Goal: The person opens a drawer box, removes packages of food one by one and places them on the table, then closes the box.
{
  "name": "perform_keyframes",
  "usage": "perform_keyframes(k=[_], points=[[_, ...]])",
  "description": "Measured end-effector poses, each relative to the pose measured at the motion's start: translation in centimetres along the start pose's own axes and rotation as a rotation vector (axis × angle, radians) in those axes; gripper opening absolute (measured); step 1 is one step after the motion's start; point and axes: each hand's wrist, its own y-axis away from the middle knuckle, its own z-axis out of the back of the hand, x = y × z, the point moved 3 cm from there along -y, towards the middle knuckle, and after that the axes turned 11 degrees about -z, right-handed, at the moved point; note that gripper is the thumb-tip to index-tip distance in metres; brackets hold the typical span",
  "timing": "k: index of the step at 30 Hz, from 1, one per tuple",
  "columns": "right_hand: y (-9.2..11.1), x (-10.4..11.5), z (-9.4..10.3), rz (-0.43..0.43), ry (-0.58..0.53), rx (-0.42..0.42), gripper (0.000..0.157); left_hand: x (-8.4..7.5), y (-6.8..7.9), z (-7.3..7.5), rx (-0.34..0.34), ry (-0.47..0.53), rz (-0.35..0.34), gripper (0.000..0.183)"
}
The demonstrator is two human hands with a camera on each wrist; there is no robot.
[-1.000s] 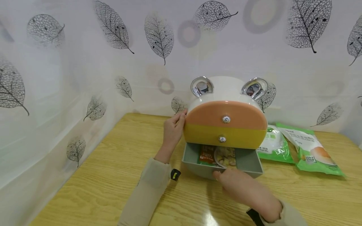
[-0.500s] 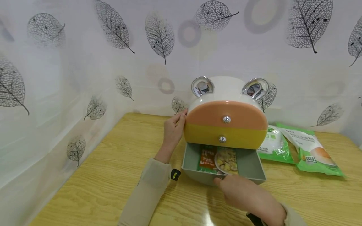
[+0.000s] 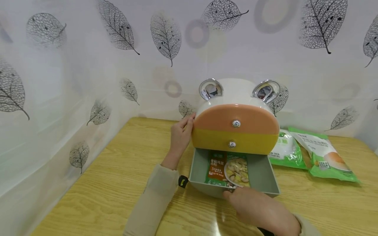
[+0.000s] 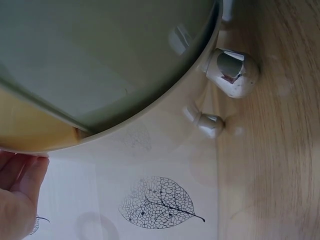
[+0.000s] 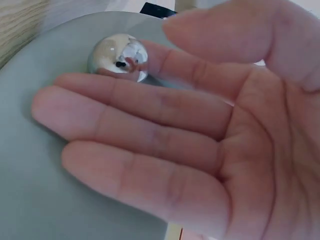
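A frog-shaped drawer box (image 3: 236,91) stands on the table, with an orange drawer (image 3: 215,116), a yellow drawer (image 3: 209,139) and a grey-green bottom drawer (image 3: 203,190) that is pulled out. Inside the bottom drawer lies a green-and-brown food packet (image 3: 217,167) picturing a bowl of mushroom food. My left hand (image 3: 180,134) rests its fingers against the box's left side. At the bottom drawer's front, my right hand (image 3: 257,205) holds the silver knob (image 5: 117,57). In the right wrist view the index fingertip goes behind that knob, while the other fingers are fairly straight and the thumb is apart.
Two green-and-white bags lie right of the box: one (image 3: 284,150) partly behind it, the other (image 3: 329,159) farther right. A leaf-patterned curtain (image 3: 165,75) hangs behind and left of the wooden table (image 3: 118,170). Silver knobs (image 3: 236,123) sit on the upper drawers.
The bottom drawer has slid farther out toward me along with my right hand, so more of the packet shows. My left hand stays against the box.
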Motion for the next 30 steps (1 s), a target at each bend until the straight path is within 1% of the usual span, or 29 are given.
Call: perform_keyframes(k=[3,10,15,19,23,27,30], points=[[0.1,0.0,0.0,0.027,0.006,-0.021,0.026,0.0,-0.1,-0.1,-0.001,0.007,0.004,0.024],[0.4,-0.1,0.1,0.086,-0.014,-0.033,0.025,0.1,0.0,-0.2,-0.006,0.058,0.019,0.023],[0.7,0.0,0.4,0.184,-0.023,-0.059,0.02,0.1,0.1,0.0,0.002,0.032,0.026,0.025],[0.9,0.0,1.0,0.213,-0.03,-0.069,0.017,0.1,0.1,0.0,0.002,0.021,0.026,0.025],[1.3,0.1,2.0,0.235,-0.03,-0.119,0.016,0.2,0.1,0.0,0.001,0.03,0.023,0.025],[1.6,0.2,2.9,0.26,-0.042,-0.201,0.024,0.2,0.1,0.0,-0.002,0.053,0.02,0.025],[1.9,0.2,3.6,0.278,-0.031,-0.303,0.028,0.2,0.1,0.0,-0.005,0.058,0.021,0.025]])
